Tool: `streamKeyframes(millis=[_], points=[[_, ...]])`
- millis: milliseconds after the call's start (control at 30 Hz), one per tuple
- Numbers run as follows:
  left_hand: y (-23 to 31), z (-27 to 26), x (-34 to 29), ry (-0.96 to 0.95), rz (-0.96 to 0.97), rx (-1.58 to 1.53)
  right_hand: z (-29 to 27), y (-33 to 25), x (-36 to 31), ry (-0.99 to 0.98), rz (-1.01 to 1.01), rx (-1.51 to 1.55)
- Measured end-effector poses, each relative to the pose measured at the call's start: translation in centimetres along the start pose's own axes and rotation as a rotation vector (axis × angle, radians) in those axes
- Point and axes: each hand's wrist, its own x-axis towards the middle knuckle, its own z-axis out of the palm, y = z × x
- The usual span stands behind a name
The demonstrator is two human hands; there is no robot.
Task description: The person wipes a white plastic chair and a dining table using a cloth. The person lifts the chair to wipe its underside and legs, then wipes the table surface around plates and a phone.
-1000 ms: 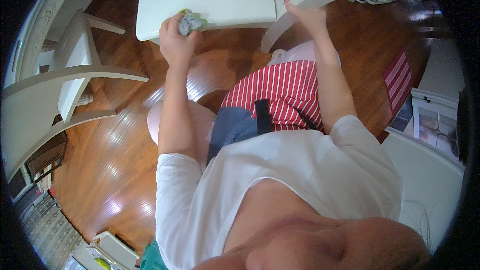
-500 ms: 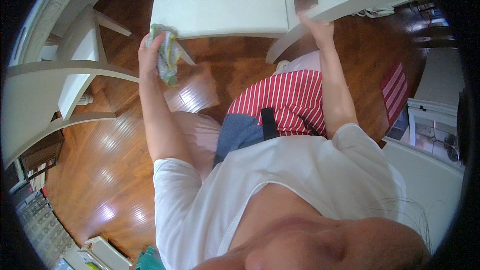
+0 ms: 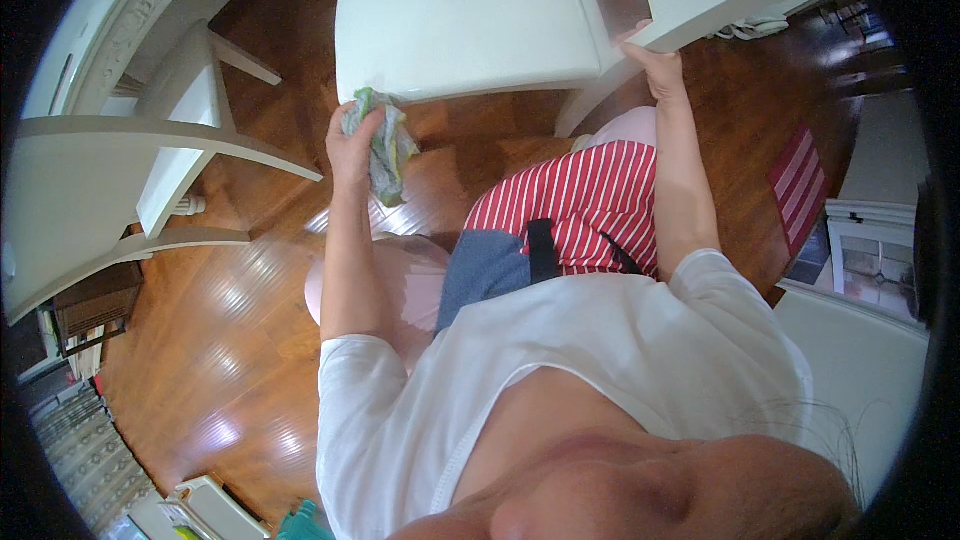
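My left hand [image 3: 350,148] is closed round a crumpled grey-green cloth [image 3: 388,152] with yellowish edges. It is at the near left corner of a white chair's seat [image 3: 465,25], and the cloth hangs down beside the seat's front edge. Over to the right, my right hand [image 3: 655,62] grips the white backrest [image 3: 745,2] of the same chair at its near edge. Some of the right fingers are hidden behind the backrest. The chair appears tipped, with one leg [image 3: 580,110] showing near my knee.
A second white chair [image 3: 90,190] stands close on my left, with another white chair [image 3: 185,105] beyond it by a carved white table edge [image 3: 150,0]. Brown wooden floor [image 3: 220,340] shines below. A red striped mat [image 3: 798,185] and a white cabinet [image 3: 875,260] are at right.
My left hand with the cloth has shifted right and nearer to me in the picture. The chair and my right hand have also shifted slightly right, and the whole view has moved a little.
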Motion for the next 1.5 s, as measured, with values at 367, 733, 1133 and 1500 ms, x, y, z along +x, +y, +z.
streamKeyframes(millis=[367,733,1133,1500], points=[[4.7,0.6,-1.6,-0.012,0.188,0.548,-0.7,-0.8,-4.4,0.071,0.112,-0.753],[3.2,13.2,-6.2,-0.441,-0.084,-0.313,16.9,-6.2,-10.1,-0.332,-0.271,-0.318],[3.2,8.3,-1.6,-0.194,0.524,1.152,10.4,-0.3,1.3,-0.024,-0.316,-1.558],[4.0,8.2,-3.3,-0.229,0.550,1.261,11.6,0.6,14.9,0.045,0.070,-1.596]])
